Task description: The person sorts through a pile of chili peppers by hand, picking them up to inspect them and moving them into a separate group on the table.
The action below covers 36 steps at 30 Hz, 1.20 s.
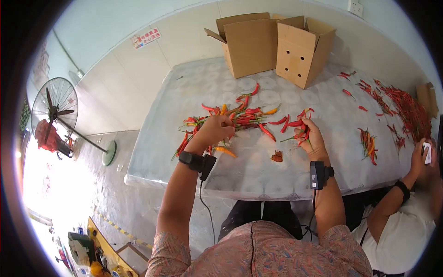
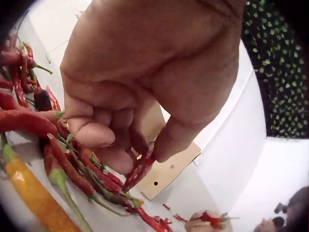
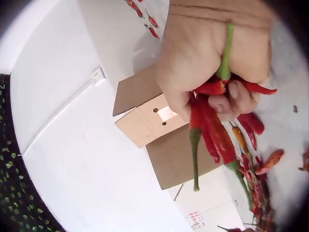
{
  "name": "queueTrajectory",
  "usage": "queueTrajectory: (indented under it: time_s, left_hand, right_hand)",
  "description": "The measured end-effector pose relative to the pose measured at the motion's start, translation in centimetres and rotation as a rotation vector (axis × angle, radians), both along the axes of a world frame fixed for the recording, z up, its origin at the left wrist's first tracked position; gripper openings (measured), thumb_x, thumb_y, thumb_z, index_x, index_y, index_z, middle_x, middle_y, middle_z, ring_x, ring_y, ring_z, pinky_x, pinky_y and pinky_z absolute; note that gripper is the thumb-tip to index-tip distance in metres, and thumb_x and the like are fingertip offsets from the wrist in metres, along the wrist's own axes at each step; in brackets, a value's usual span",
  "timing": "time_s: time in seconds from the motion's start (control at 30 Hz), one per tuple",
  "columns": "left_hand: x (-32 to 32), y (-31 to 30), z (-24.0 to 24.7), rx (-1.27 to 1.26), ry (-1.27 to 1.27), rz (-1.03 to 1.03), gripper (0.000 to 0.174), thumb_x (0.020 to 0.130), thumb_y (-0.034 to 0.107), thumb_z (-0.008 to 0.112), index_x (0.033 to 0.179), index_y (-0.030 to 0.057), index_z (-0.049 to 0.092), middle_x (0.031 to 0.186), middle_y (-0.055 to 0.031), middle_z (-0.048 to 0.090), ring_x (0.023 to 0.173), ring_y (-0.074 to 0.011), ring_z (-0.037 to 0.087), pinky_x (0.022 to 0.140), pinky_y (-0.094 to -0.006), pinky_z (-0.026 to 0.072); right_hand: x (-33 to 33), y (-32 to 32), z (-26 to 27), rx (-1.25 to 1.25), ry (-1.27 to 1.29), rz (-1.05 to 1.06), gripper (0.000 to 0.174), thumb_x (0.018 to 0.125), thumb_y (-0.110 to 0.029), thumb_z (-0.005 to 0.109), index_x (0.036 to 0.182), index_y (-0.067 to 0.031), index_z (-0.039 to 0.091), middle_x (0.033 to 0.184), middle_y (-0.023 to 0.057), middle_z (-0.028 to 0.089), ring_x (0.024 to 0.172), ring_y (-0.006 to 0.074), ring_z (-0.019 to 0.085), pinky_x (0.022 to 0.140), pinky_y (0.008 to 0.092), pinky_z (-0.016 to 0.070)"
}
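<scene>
My left hand [image 1: 216,131] is over the pile of red, orange and yellow chili peppers [image 1: 251,121] at the middle of the table. In the left wrist view its thumb and fingertips pinch a red chili pepper [image 2: 139,170]. Curled round a small bunch of red chili peppers [image 3: 212,128], my right hand [image 1: 315,138] is to the right of the pile. Green stems stick out of that bunch on both sides of the fingers. A few loose red chili peppers [image 1: 283,123] lie between the pile and the right hand.
Two open cardboard boxes [image 1: 251,48] stand at the table's back. A brown shrivelled piece [image 1: 277,157] lies near the front. At right are a small chili bunch [image 1: 369,145] and a large red heap [image 1: 406,108], with another person [image 1: 397,231] beside the table. A fan [image 1: 54,111] stands left.
</scene>
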<state>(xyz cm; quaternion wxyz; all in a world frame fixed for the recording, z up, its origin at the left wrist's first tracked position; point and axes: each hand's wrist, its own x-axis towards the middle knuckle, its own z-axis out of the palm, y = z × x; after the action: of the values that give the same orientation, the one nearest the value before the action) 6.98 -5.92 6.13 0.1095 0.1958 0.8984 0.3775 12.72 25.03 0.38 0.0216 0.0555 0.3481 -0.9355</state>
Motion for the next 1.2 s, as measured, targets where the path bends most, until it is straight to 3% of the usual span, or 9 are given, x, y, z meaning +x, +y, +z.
queueTrajectory:
  time_s: [0.03,0.1,0.33,0.63,0.83,1.0,1.2]
  left_hand:
    - [-0.2,-0.2,-0.1,0.173,-0.066,0.034,0.020,0.074,0.018,0.065,0.081,-0.0011,0.060,0.068,-0.0060,0.062,0.057,-0.0122,0.057,0.052,-0.0264,0.0439]
    - [0.3,-0.2,0.4,0.259,-0.149,0.026,0.019,0.078,0.017,0.063,0.084,-0.0011,0.059,0.068,-0.0045,0.061,0.057,-0.0096,0.056,0.050,-0.0238,0.0427]
    - [1.0,-1.6,0.6,0.521,-0.284,0.057,0.012,0.086,0.014,0.058,0.087,0.0021,0.056,0.069,-0.0006,0.058,0.057,-0.0059,0.054,0.049,-0.0186,0.0408]
    - [1.9,-2.9,0.0,0.610,-0.322,0.115,0.011,0.087,0.009,0.053,0.095,0.0014,0.053,0.078,-0.0040,0.059,0.063,-0.0093,0.058,0.053,-0.0218,0.0471]
    - [1.2,-1.8,-0.2,0.651,-0.358,0.084,0.015,0.086,0.007,0.055,0.099,0.0009,0.052,0.079,-0.0044,0.059,0.068,-0.0095,0.059,0.060,-0.0212,0.0476]
    - [0.4,1.6,0.3,0.637,-0.309,0.064,0.016,0.082,0.006,0.059,0.095,-0.0014,0.054,0.075,-0.0034,0.060,0.063,-0.0080,0.056,0.055,-0.0209,0.0446]
    - [0.3,6.8,-0.3,0.647,-0.273,-0.073,0.013,0.079,0.007,0.063,0.088,-0.0015,0.057,0.075,-0.0014,0.059,0.062,-0.0084,0.056,0.058,-0.0223,0.0454]
  right_hand:
    - [0.2,0.0,0.0,0.005,-0.003,-0.016,0.015,0.086,-0.018,0.058,0.088,-0.0039,0.058,0.064,-0.0001,0.050,0.049,0.0062,0.039,0.039,0.0213,0.0248]
    - [0.4,-0.2,0.2,0.036,0.025,-0.002,0.015,0.087,-0.021,0.056,0.088,-0.0058,0.057,0.060,-0.0033,0.041,0.047,0.0054,0.033,0.039,0.0184,0.0230]
    - [0.1,0.7,-1.1,0.073,0.030,0.013,0.016,0.088,-0.023,0.055,0.091,-0.0076,0.058,0.064,-0.0022,0.047,0.048,0.0052,0.034,0.042,0.0192,0.0236]
    - [0.1,0.3,-0.6,0.106,0.036,0.001,0.018,0.088,-0.023,0.054,0.091,-0.0062,0.057,0.063,-0.0029,0.046,0.048,0.0055,0.036,0.042,0.0203,0.0257]
    - [-0.1,0.3,-0.4,0.094,0.020,0.052,0.018,0.088,-0.025,0.054,0.081,-0.0088,0.052,0.065,-0.0020,0.046,0.046,0.0056,0.036,0.041,0.0198,0.0270]
    - [-0.2,0.3,-0.8,0.122,0.056,0.073,0.022,0.088,-0.027,0.055,0.076,-0.0101,0.046,0.069,0.0013,0.046,0.048,0.0064,0.039,0.040,0.0196,0.0299]
    - [-0.5,-0.3,-0.5,0.238,0.029,-0.028,0.015,0.085,-0.019,0.060,0.084,-0.0058,0.054,0.073,0.0030,0.054,0.060,0.0097,0.051,0.052,0.0214,0.0428]
